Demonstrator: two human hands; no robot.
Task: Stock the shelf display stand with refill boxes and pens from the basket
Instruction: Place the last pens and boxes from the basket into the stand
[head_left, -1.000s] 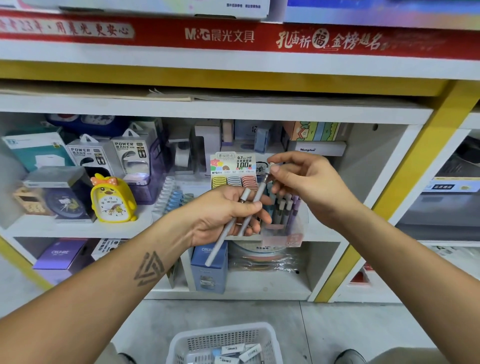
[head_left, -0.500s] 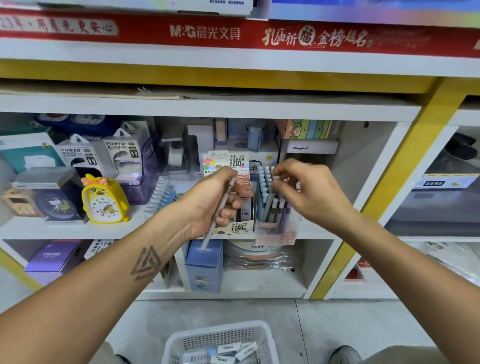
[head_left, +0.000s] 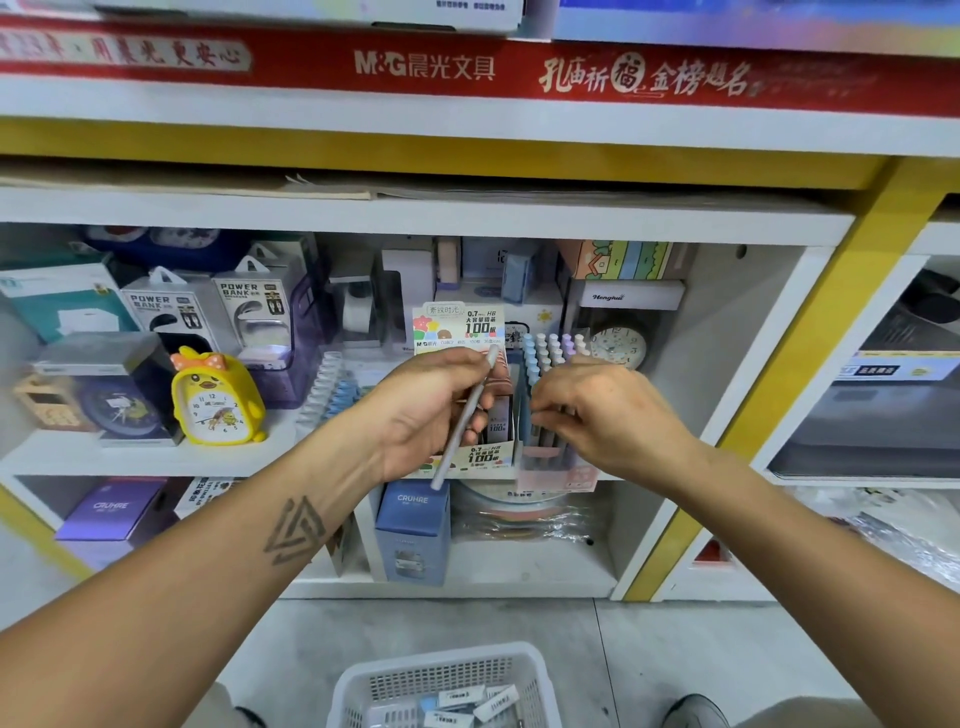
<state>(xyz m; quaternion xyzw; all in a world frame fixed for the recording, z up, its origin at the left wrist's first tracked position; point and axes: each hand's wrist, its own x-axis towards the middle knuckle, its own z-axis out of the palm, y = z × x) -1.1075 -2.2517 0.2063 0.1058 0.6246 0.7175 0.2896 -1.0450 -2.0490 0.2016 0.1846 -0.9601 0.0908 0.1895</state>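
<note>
While only the head view is supplied, it lists as follows. Centre frame: left hand, fingers curled round a grey pen held slanted, cap end up near the header card of the refill-box display, lower tip pointing down over a blue carton on the lower shelf. Just right of centre: right hand, fingertips pinched on a pen in the clear pen stand, which holds rows of upright pastel pens and sits touching the refill-box display on the middle shelf. Left of frame: yellow duck clock and power bank packs. Bottom centre, on the floor: white basket containing small refill boxes.
</note>
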